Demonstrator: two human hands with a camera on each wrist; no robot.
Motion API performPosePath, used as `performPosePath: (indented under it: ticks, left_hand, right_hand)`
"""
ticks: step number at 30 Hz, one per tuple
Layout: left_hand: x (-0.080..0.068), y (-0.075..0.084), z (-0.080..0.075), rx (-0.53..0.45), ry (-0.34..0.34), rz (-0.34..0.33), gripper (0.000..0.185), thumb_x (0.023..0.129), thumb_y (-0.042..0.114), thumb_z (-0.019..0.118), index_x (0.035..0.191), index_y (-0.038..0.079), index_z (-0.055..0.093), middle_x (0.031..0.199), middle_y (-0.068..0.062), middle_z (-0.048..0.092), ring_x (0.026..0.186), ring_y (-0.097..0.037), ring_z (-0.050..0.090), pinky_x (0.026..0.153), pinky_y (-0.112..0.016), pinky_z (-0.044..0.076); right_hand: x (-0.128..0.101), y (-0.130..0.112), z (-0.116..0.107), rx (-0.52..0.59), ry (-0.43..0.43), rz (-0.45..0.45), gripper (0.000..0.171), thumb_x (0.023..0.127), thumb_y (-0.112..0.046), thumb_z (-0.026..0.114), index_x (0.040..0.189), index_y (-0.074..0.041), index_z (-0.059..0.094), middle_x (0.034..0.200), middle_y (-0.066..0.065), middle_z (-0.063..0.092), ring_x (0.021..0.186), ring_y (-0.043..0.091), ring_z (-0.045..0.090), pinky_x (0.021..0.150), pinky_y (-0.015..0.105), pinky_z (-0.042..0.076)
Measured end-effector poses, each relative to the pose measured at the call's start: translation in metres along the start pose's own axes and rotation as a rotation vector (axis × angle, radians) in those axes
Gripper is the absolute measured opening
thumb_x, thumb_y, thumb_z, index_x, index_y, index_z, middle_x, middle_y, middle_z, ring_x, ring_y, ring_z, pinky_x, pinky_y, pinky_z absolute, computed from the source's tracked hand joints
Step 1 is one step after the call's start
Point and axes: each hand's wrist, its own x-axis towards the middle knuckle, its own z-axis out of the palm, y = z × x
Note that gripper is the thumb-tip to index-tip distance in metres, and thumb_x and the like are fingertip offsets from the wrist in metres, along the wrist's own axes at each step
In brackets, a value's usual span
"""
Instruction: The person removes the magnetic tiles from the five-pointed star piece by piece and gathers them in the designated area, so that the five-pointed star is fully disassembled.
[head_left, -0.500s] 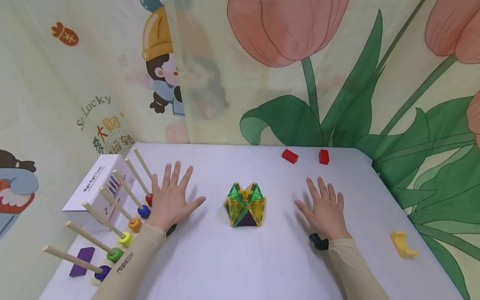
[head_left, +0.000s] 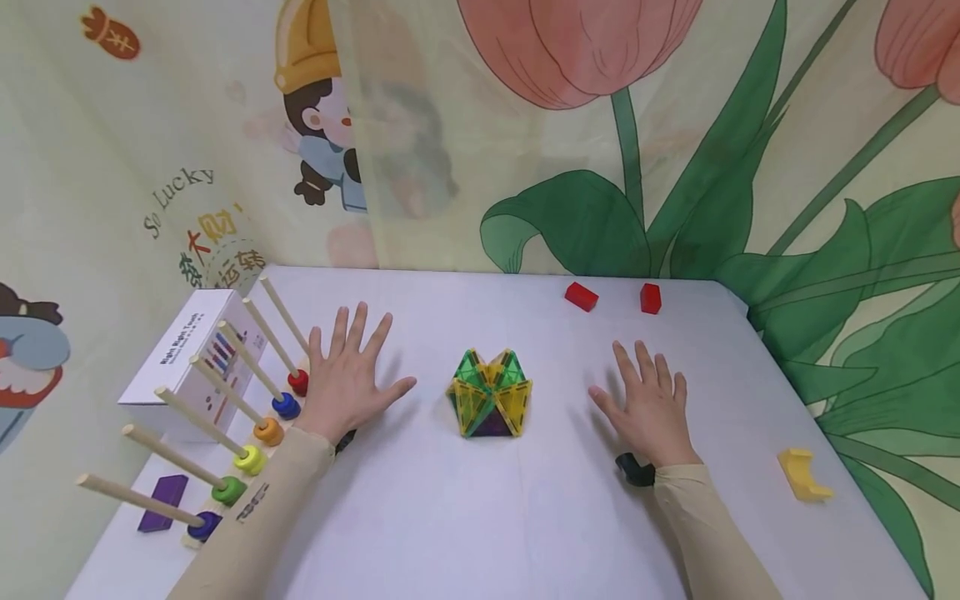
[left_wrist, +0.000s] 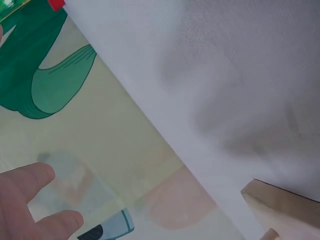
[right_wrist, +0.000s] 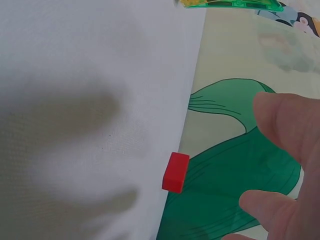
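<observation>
A small structure of green, yellow and purple translucent tiles [head_left: 491,404] stands in the middle of the white table [head_left: 480,517]; its edge shows in the right wrist view [right_wrist: 230,4]. My left hand [head_left: 347,379] lies flat on the table to its left, fingers spread and straight, holding nothing. My right hand [head_left: 649,403] lies flat to its right, fingers spread, also holding nothing. Fingertips of the left hand [left_wrist: 30,200] and of the right hand [right_wrist: 285,150] show in the wrist views.
A wooden peg rack with coloured rings [head_left: 247,421] and a white box [head_left: 187,358] stand at the left. A purple block [head_left: 162,502] lies near the rack. Two red blocks [head_left: 581,296] [head_left: 650,298] sit at the far edge, one seen by the right wrist [right_wrist: 176,172]. A yellow curved block [head_left: 802,475] lies right.
Both hands stay flat where they were. The view has shifted slightly, so everything sits a little higher in the frame.
</observation>
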Motion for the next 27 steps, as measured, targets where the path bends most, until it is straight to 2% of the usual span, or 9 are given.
performPosePath:
  ticks: [5,7,10,14,18,22,27]
  left_hand:
    - [-0.003,0.006,0.005,-0.005,-0.017,0.033,0.11,0.084,0.077,0.064,0.168,0.023,0.02,0.176,-0.016,0.005,0.163,-0.042,0.002,0.125,-0.073,0.004]
    - [-0.004,0.01,0.007,-0.032,-0.015,0.091,0.11,0.083,0.073,0.069,0.167,0.023,0.021,0.176,-0.015,0.007,0.163,-0.041,0.004,0.125,-0.072,0.007]
    - [-0.005,0.015,0.009,-0.084,0.014,0.222,0.111,0.079,0.063,0.081,0.166,0.024,0.024,0.176,-0.012,0.011,0.163,-0.038,0.01,0.125,-0.069,0.013]
    - [-0.003,0.024,0.01,-0.153,0.074,0.407,0.113,0.071,0.047,0.094,0.163,0.025,0.033,0.173,-0.009,0.023,0.158,-0.034,0.026,0.121,-0.064,0.026]
    - [-0.001,0.035,0.011,-0.189,0.11,0.545,0.106,0.069,0.04,0.097,0.158,0.024,0.041,0.167,-0.007,0.036,0.148,-0.031,0.041,0.112,-0.058,0.038]
    - [0.001,0.046,0.01,-0.185,0.092,0.634,0.099,0.069,0.04,0.097,0.153,0.023,0.048,0.156,-0.005,0.049,0.137,-0.028,0.051,0.106,-0.051,0.044]
    - [0.008,0.059,0.007,-0.197,0.005,0.701,0.08,0.071,0.038,0.096,0.141,0.018,0.062,0.138,-0.002,0.063,0.126,-0.024,0.058,0.105,-0.046,0.049]
  right_hand:
    - [-0.005,0.0,0.002,0.013,-0.003,0.004,0.09,0.095,-0.048,0.067,0.166,-0.014,0.022,0.17,0.029,0.015,0.152,0.06,0.014,0.12,0.079,0.003]
    - [-0.007,0.0,0.004,0.021,0.001,0.003,0.09,0.095,-0.047,0.067,0.166,-0.014,0.023,0.17,0.028,0.016,0.152,0.059,0.016,0.12,0.079,0.004]
    - [-0.01,-0.006,0.006,0.042,0.006,-0.01,0.088,0.096,-0.046,0.067,0.165,-0.014,0.024,0.168,0.028,0.022,0.15,0.057,0.024,0.119,0.079,0.008]
    - [-0.014,-0.017,0.009,0.092,0.003,-0.03,0.08,0.097,-0.042,0.068,0.162,-0.011,0.034,0.159,0.026,0.042,0.144,0.05,0.044,0.118,0.074,0.028]
    - [-0.02,-0.032,0.009,0.169,-0.037,-0.019,0.062,0.097,-0.038,0.07,0.149,-0.009,0.053,0.138,0.02,0.066,0.124,0.04,0.064,0.102,0.061,0.053]
    - [-0.026,-0.049,0.011,0.218,-0.058,-0.028,0.045,0.096,-0.034,0.072,0.134,-0.01,0.066,0.116,0.012,0.076,0.107,0.032,0.07,0.09,0.051,0.06]
    - [-0.03,-0.064,0.016,0.266,0.029,-0.118,0.032,0.093,-0.027,0.077,0.119,-0.009,0.074,0.103,0.007,0.078,0.095,0.026,0.071,0.084,0.045,0.06]
